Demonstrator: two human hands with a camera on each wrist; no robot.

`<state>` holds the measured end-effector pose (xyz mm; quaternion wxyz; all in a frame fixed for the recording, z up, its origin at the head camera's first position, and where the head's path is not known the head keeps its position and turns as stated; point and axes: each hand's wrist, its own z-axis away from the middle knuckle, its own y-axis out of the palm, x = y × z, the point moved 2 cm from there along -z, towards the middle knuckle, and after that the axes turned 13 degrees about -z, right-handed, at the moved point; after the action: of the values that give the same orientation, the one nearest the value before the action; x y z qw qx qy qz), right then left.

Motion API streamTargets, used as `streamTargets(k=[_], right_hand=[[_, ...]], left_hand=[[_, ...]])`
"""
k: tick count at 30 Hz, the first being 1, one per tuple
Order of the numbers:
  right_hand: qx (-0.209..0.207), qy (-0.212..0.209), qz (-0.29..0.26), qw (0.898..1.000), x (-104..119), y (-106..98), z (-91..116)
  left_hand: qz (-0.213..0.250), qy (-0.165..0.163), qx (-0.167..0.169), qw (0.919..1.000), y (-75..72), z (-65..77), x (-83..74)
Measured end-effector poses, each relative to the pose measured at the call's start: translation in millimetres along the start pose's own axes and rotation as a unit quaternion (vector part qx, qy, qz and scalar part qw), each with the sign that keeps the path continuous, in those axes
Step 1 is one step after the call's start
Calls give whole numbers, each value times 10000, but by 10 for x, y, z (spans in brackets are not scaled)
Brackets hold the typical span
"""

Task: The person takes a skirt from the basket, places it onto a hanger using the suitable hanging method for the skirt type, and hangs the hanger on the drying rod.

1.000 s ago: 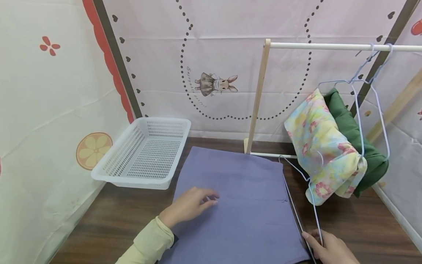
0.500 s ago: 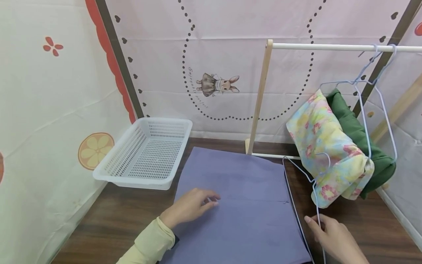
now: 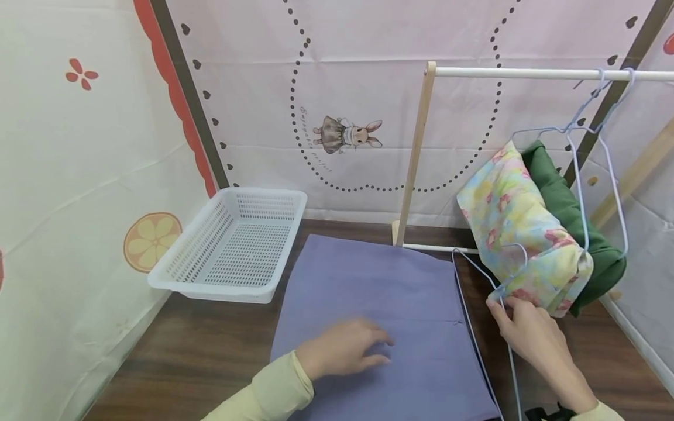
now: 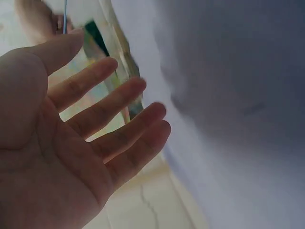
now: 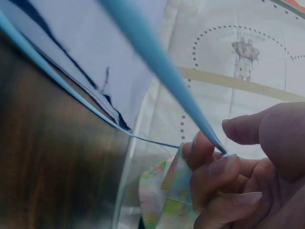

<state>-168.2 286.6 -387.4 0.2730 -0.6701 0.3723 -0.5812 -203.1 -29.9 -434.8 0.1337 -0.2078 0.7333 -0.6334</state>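
A folded purple cloth (image 3: pixel 379 292) lies flat in front of me, with a small dark mark near its right edge. My left hand (image 3: pixel 344 349) is over its middle, fingers loosely spread; the left wrist view shows the bare palm (image 4: pixel 52 129), holding nothing. My right hand (image 3: pixel 532 336) pinches a light blue wire hanger (image 3: pixel 512 356) just below its hook, beside the cloth. One side of the hanger runs along the cloth's right edge; whether it goes between the layers I cannot tell. In the right wrist view the hanger's wire (image 5: pixel 162 67) meets the curled fingers (image 5: pixel 214 176).
A white plastic basket (image 3: pixel 226 245) stands at the back left. At right, a rack with a white rail (image 3: pixel 500 73) carries hangers with a floral cloth (image 3: pixel 518 216) and a green cloth (image 3: pixel 605 257). The floral cloth hangs right behind my right hand. Below is a brown wooden tabletop (image 3: pixel 195 351).
My right hand has slid up the hanger, away from me, to just below its hook. My left hand has moved right and nearer over the cloth. The cloth stays put.
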Motion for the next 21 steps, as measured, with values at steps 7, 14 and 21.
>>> streamTargets(k=[7, 14, 21], right_hand=[[38, 244, -110, 9996, 39, -61, -184], [-62, 269, -56, 9996, 96, -47, -304], [371, 301, 142, 9988, 115, 17, -264]], left_hand=[[-309, 725, 845, 9933, 87, -156, -425], [-369, 967, 1989, 9745, 206, -391, -694], [93, 990, 2442, 9646, 401, -509, -879]])
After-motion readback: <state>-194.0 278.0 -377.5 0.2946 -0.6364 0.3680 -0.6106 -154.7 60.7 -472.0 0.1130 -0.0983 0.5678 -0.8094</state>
